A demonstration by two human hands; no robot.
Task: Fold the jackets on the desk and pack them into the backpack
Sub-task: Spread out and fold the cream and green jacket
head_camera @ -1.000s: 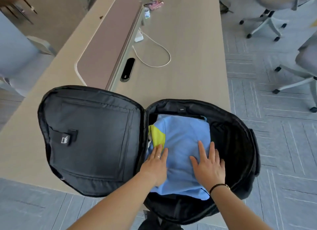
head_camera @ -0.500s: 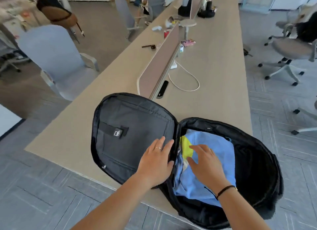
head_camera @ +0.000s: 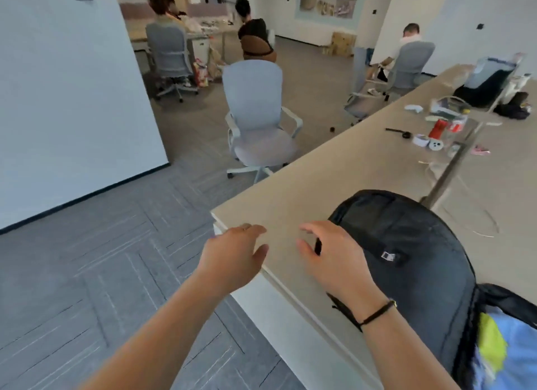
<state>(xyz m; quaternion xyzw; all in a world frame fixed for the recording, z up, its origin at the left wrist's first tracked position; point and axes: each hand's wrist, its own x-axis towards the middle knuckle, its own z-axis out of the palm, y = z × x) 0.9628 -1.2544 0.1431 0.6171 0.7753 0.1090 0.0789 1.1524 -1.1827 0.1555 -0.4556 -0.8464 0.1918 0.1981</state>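
Your backpack lies opened flat on the pale, smooth wood-grain tabletop, close to its near corner. Its black flap is a rounded panel of matte woven fabric with a small white-marked tab sewn on. In the compartment right of that flap sits the jacket, soft light-blue cloth with a yellow-green patch, only partly in view at the frame's edge.

Your left hand hovers over the tabletop corner left of the backpack, fingers loosely bent and holding nothing. Your right hand is at the flap's left rim, fingers curled with something small and dark between thumb and fingers; you cannot tell whether it grips the rim. A thin black band circles that wrist.

Beyond the backpack, a grey moulded chair stands on the grey carpet tiles.
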